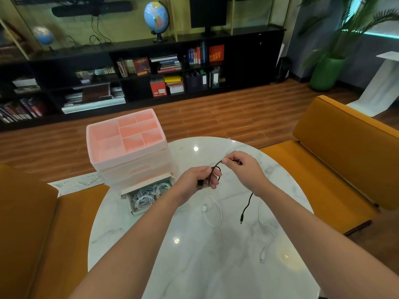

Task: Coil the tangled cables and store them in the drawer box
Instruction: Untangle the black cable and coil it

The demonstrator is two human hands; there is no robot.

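Observation:
Above the middle of the white marble table, my left hand holds a small loop of a black cable together with its plug. My right hand pinches the same cable a little higher and to the right; its free end hangs down to the tabletop. A white cable lies on the table below my left hand. Another white cable runs down the right side. The pink drawer box stands at the table's far left edge.
A small open cardboard box full of coiled white cables sits in front of the drawer box. Orange upholstered seats flank the table on both sides. Black bookshelves line the far wall across a wooden floor.

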